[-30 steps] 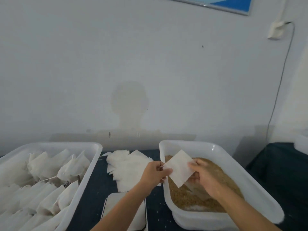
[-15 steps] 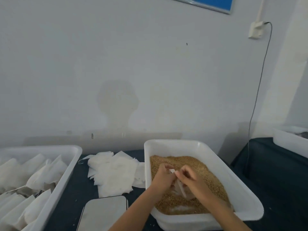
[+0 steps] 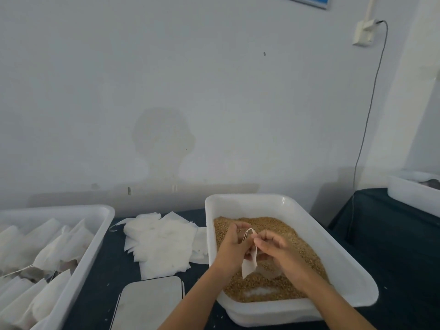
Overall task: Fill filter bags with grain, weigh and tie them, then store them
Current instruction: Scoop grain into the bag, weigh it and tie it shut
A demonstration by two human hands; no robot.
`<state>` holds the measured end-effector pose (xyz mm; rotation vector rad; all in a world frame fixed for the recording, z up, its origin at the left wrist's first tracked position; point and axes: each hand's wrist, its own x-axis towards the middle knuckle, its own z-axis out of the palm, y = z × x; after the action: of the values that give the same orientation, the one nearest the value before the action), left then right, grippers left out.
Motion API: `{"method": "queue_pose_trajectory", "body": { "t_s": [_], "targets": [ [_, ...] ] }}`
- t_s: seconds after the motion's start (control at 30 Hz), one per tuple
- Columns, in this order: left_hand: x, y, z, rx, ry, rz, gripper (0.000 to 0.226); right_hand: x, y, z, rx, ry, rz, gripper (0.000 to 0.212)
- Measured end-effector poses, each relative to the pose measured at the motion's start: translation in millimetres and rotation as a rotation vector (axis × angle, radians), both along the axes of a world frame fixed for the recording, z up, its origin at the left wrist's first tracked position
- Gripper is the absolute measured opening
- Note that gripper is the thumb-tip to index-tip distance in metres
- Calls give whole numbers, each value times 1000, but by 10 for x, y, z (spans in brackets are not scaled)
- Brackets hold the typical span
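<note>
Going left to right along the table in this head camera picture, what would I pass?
Tub of filled bags → pile of empty filter bags → tub of grain, where both hands hold one bag → another white tub at the far right edge.

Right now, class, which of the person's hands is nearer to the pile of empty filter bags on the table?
Left. The left hand is over the grain tub's near-left side, beside the pile of empty filter bags; the right hand is farther right over the grain.

Glossy plastic tub [image 3: 309, 225], prob. paper bag [image 3: 249, 265]
</note>
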<state>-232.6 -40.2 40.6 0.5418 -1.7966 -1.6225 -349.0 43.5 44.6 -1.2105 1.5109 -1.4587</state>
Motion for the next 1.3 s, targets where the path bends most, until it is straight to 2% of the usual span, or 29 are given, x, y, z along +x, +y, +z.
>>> {"method": "queue_pose_trajectory", "body": {
  "t_s": [0.1, 0.23, 0.6, 0.77, 0.9, 1.0, 1.1, 1.3],
  "targets": [
    [-6, -4, -2, -25, 15, 4, 17, -4, 4, 6, 8, 3, 26, 29],
    [-7, 8, -7, -50, 17, -1, 15, -19, 1, -5, -4, -10, 60, 12],
    [-17, 13, -1, -62, 24, -16, 23, -22, -5, 3, -41, -79, 72, 18],
    [-26, 20, -4, -28, 25, 2, 26, -47, -9, -28, -44, -99, 53, 1],
    [-34, 15, -5, -4, 42, 11, 27, -38, -18, -19, -37, -159, 9, 7],
    [-32, 13, -13, -47, 42, 39, 17, -40, -14, -9, -60, -189, 10, 10],
    [-29, 24, -8, -86, 32, 36, 10, -44, -6, -18, -73, -182, 10, 14],
    [-25, 30, 3, -62, 46, -8, 15, -27, 14, -17, -63, -104, -25, 21]
  ]
}}
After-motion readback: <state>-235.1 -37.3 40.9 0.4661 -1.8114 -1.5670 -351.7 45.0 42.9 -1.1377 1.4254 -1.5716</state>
